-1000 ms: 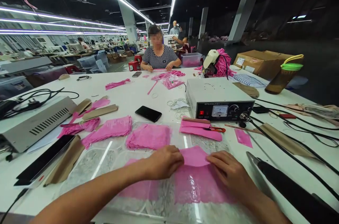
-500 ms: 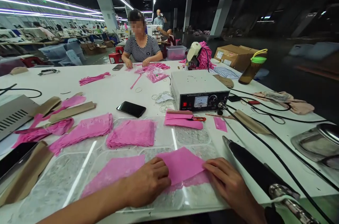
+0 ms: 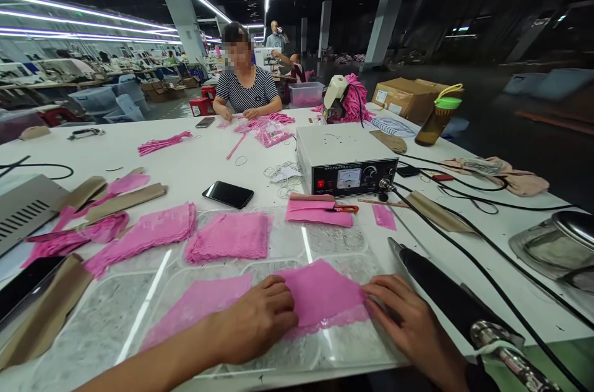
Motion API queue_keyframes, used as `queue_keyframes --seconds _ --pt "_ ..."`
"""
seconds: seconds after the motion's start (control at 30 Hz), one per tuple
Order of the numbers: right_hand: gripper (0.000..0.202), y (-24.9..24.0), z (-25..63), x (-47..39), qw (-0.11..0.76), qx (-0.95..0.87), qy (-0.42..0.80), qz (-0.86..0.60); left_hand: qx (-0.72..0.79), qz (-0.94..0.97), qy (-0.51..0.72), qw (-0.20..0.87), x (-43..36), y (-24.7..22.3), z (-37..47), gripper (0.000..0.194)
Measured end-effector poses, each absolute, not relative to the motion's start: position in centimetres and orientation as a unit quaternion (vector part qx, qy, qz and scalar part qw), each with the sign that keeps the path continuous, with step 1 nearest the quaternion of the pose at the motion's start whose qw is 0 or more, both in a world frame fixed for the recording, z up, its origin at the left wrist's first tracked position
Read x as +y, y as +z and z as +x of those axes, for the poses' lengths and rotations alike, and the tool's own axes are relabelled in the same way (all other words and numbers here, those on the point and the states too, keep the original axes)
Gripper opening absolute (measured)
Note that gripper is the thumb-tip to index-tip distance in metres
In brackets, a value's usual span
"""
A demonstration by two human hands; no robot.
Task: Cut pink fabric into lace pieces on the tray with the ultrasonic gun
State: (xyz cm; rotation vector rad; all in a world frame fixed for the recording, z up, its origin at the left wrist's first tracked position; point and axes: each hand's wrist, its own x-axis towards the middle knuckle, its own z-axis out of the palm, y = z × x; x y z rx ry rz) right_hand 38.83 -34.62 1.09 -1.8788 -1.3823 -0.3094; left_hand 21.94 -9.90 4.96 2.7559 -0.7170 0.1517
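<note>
A pink fabric piece (image 3: 320, 293) lies between my two hands on the clear mat (image 3: 111, 311). My left hand (image 3: 264, 318) is closed at its left edge, fingers curled over the fabric. At its right corner my right hand (image 3: 399, 308) pinches the edge between thumb and fingers. A lighter pink piece (image 3: 199, 299) lies flat, partly behind my left forearm. Beyond are a stack of pink pieces (image 3: 229, 236) and another pink stack (image 3: 143, 236). A black pointed hand tool (image 3: 436, 284) lies just right of my right hand.
Behind the mat are a black phone (image 3: 227, 194), a control box (image 3: 348, 160) with cables running right, and orange-handled snips (image 3: 346, 209). A glass container (image 3: 557, 250) stands far right. A person (image 3: 245, 86) sits across the table.
The fabric's right corner has come down slightly, with my right hand still at it. My left hand has hardly moved. The camera view has shifted a little.
</note>
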Motion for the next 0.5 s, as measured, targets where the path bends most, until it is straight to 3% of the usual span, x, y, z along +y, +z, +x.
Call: queue_keyframes --seconds 0.23,0.5 --pt "0.013 0.7 39.11 -34.48 0.341 -0.555 -0.079 -0.755 -0.237 0.953 0.066 0.177 -9.77 4.82 21.73 0.024" --pt "0.015 0.96 38.92 -34.56 0.347 -0.555 -0.132 -0.745 -0.244 0.954 0.09 0.15 -9.65 4.77 21.64 0.029"
